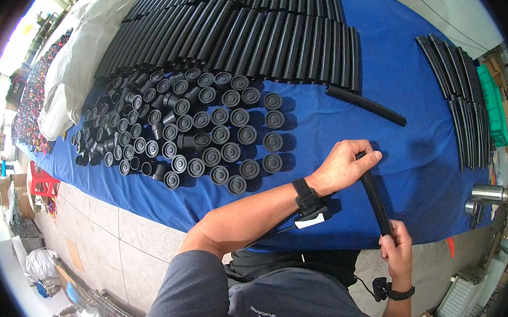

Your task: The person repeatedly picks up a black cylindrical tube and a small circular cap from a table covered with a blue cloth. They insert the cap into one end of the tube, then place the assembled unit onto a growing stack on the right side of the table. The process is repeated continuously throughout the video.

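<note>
A black tube [376,202] is held between my two hands over the near side of the table. My left hand [344,165] is closed round its far end, thumb along the top. Lower down, my right hand [397,247] grips the near end, fingers wrapped round it. Left of my left hand lie many round black caps [229,152] with ringed faces, some tipped on their sides. Beyond my hands a single black tube [368,104] rests at a slant, close to long rows of similar black tubes [281,44].
The blue cloth [316,124] covers the table. At its right edge lies another stack of black tubes [465,102], with a metal cylinder [488,194] nearer me. White sheeting [74,71] lies at the far left, beside a heap of small coloured pieces [40,97]. A green crate [492,105] stands at right.
</note>
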{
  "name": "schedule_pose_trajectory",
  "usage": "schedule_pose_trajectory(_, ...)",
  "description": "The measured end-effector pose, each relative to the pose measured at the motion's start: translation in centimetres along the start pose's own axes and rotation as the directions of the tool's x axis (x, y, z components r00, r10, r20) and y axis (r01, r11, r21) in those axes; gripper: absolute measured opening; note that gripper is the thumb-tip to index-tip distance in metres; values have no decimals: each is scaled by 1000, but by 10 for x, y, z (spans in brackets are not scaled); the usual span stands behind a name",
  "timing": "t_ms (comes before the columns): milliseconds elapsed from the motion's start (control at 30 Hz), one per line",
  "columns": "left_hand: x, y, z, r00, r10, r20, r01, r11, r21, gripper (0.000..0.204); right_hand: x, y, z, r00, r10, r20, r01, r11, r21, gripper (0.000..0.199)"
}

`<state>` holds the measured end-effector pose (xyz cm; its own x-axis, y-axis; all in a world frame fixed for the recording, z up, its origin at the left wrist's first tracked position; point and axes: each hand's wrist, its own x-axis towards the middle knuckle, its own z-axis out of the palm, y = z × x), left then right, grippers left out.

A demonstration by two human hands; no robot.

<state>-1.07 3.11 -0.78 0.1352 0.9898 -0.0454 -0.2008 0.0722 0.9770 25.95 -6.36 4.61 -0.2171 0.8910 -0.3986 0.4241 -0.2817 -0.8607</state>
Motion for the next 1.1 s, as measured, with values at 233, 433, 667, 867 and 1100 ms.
schedule_pose_trajectory(233, -1, 3, -2, 1000, -5, 1, 5, 1000, -20, 34, 1, 2, -14, 980, 156, 120, -181, 954, 239, 34)
schedule_pose_trajectory(433, 1, -2, 0, 1000, 21, -19, -22, 1000, -12, 34, 1, 1, 2, 998, -63, -15, 63, 998, -28, 27)
schedule_pose_trajectory(667, 2, -4, 0, 1000, -20, 21, 21, 999, -29, 31, 3, 4, -5, 1000, 19, 3, -19, 999, 37, 36)
schedule_pose_trajectory(867, -2, 0, -1, 999, -25, 38, 26, 999, -29, 33, 3, 0, -7, 1000, -9, -8, 9, 1000, -15, 30)
schedule_pose_trajectory(1100, -4, 5, 0, 996, -61, 59, 65, 995, -69, 32, 0, 5, -8, 986, 137, 98, -155, 967, 204, 31)
